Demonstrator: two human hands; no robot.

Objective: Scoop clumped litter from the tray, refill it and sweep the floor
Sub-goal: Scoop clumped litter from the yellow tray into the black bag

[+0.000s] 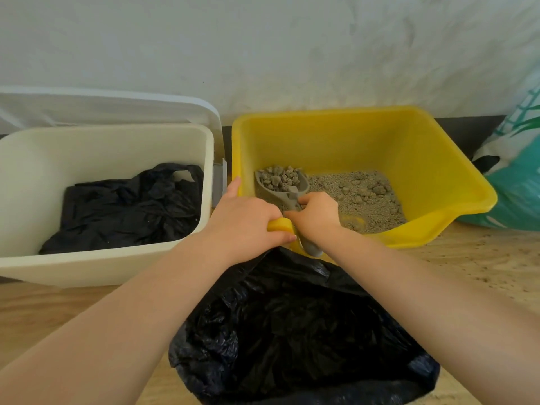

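The open black plastic bag (304, 331) waits nearest. Behind it, the yellow plastic litter tray (455, 182) is gripped at its rim by the left hand (245, 217); the grey plastic scoop (282, 185), loaded with clumps (280, 175), is held by the right hand (317, 214). Scooping is underway; refilling and sweeping remain.

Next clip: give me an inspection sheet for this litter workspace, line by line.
Surface: wooden floor, litter grains scattered at right.
Job's things: yellow tray holds litter; grey scoop loaded with clumps; open black bag in front of the tray.
Clutter: white bin with black liner; printed sack at right.
Hands: left hand grips the tray's rim; right hand grips the scoop's handle.
Cables: nothing seen.
Surroundings: white wall, dark skirting.
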